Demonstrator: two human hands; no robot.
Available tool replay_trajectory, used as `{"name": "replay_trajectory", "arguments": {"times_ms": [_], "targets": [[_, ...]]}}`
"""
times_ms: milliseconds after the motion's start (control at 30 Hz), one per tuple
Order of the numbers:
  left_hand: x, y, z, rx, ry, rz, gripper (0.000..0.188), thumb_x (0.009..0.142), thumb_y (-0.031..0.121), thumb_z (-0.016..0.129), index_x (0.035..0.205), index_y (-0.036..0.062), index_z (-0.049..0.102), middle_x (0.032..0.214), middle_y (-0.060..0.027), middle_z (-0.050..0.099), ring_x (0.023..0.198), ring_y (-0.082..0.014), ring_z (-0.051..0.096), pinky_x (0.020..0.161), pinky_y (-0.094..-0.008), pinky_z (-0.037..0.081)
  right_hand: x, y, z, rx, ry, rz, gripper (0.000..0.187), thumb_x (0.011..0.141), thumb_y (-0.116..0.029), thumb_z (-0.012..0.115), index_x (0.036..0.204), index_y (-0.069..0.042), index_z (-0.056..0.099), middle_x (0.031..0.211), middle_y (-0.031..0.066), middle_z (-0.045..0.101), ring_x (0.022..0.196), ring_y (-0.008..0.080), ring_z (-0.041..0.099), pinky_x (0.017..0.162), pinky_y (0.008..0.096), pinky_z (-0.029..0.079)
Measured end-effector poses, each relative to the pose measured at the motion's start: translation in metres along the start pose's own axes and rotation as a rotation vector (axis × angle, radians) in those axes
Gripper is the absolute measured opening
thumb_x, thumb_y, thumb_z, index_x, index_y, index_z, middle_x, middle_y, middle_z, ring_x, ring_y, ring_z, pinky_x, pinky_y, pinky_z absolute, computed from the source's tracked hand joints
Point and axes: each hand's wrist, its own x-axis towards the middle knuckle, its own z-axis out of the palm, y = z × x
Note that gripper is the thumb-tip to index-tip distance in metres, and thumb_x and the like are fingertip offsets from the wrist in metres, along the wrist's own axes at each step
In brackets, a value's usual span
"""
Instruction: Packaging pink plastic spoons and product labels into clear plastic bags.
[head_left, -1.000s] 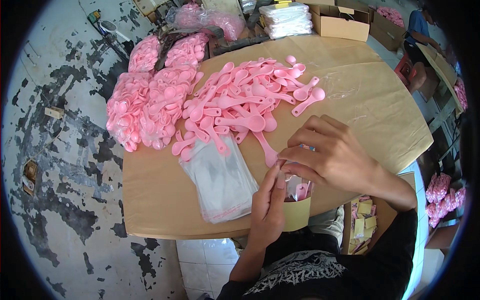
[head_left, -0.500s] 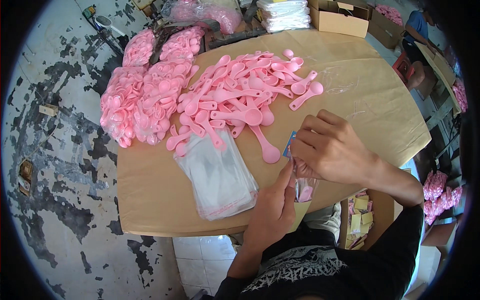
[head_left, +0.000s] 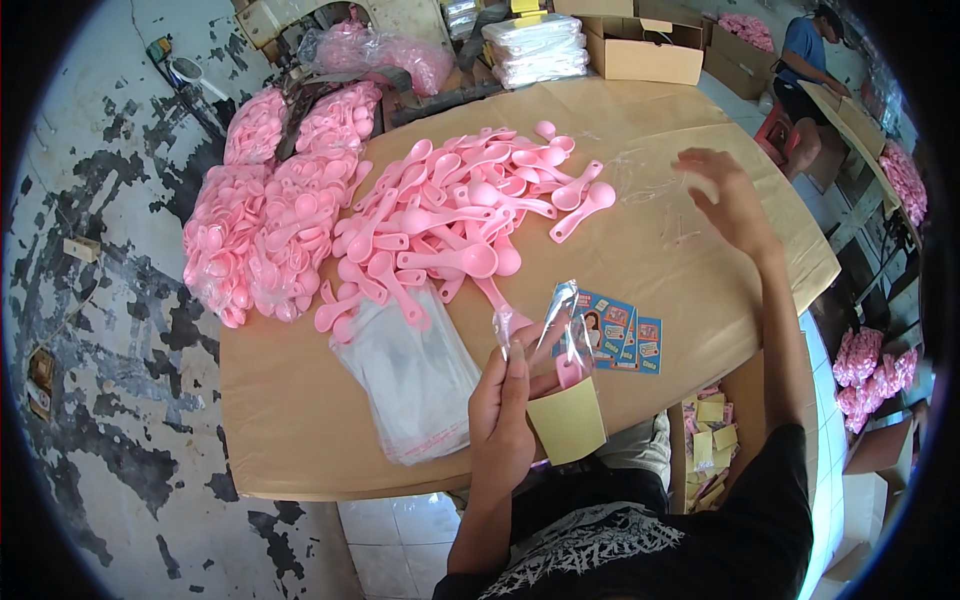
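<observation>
My left hand (head_left: 503, 415) is closed on the side of a clear plastic bag (head_left: 566, 300) and holds it upright near the table's front edge. A pink measuring scoop (head_left: 571, 371) shows inside the bag, along with a yellowish card (head_left: 568, 422) at its bottom. My right hand (head_left: 732, 205) is raised over the right of the table, fingers apart and holding nothing. Thin clear film strips (head_left: 683, 230) lie beside it. Several blue printed cards (head_left: 640, 345) lie just behind the bag. A stack of clear bags (head_left: 410, 385) rests left of my left hand.
Loose pink scoops (head_left: 455, 215) are heaped mid-table, with filled bags of scoops (head_left: 270, 220) at the left. An open carton (head_left: 748, 420) of packed pieces stands below the front right edge. Another person (head_left: 803, 65) sits at the far right. Cardboard boxes (head_left: 645, 55) stand behind the table.
My right hand has let go of the bag and moved up and away to the right, opening. The left hand still grips the bag. The blue cards on the table have come into sight.
</observation>
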Motion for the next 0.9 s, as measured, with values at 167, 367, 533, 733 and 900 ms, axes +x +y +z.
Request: {"name": "replay_trajectory", "arguments": {"times_ms": [167,367,533,733,900], "targets": [[0.000,-0.001,0.003,0.072,0.092,0.022,0.042,0.108,0.018,0.031,0.142,-0.0070,0.036,0.142,-0.0227,0.049,0.105,-0.0290,0.067,0.086,-0.0347,0.057,0.021,-0.095,-0.050,0.614,-0.080,0.364,0.026,0.087,0.000,0.063,0.113,-0.003,0.067,0.098,0.0077,0.070,0.082,0.0142,0.063,0.073,0.0283,0.049],[0.010,-0.013,0.007,0.053,0.065,0.114,0.040,0.108,0.021,0.040,0.139,-0.0025,0.044,0.095,-0.0026,0.061,0.087,-0.0048,0.060,0.072,-0.0192,0.047,0.009,-0.161,-0.026,1.106,-0.634,0.287,0.026,0.089,-0.014,0.074,0.111,-0.002,0.069,0.088,0.0057,0.072,0.072,0.0103,0.065,0.063,0.0271,0.053],[0.007,-0.016,-0.002,0.051,0.117,0.022,0.040,0.107,0.020,0.044,0.138,-0.0046,0.050,0.114,-0.0082,0.065,0.102,-0.0083,0.059,0.087,-0.0215,0.046,0.010,-0.168,-0.019,1.345,-0.561,0.441,0.020,0.091,-0.008,0.070,0.110,-0.001,0.069,0.094,0.0074,0.073,0.083,0.0102,0.068,0.073,0.0264,0.057],[0.008,-0.016,0.005,0.041,0.126,0.086,0.039,0.107,0.021,0.045,0.135,-0.0049,0.054,0.118,-0.0090,0.064,0.100,-0.0082,0.059,0.086,-0.0223,0.047,0.011,-0.166,-0.016,1.379,-0.566,0.343,0.021,0.090,-0.005,0.070,0.110,0.001,0.070,0.095,0.0092,0.074,0.086,0.0096,0.068,0.077,0.0257,0.055],[0.005,-0.018,-0.002,0.010,0.100,0.031,0.038,0.107,0.020,0.045,0.134,-0.0041,0.055,0.118,-0.0087,0.064,0.098,-0.0077,0.059,0.085,-0.0221,0.047,0.001,-0.163,-0.008,1.377,-0.546,0.507,0.018,0.088,-0.004,0.072,0.105,0.003,0.072,0.092,0.0096,0.074,0.084,0.0078,0.066,0.076,0.0240,0.052]]}}
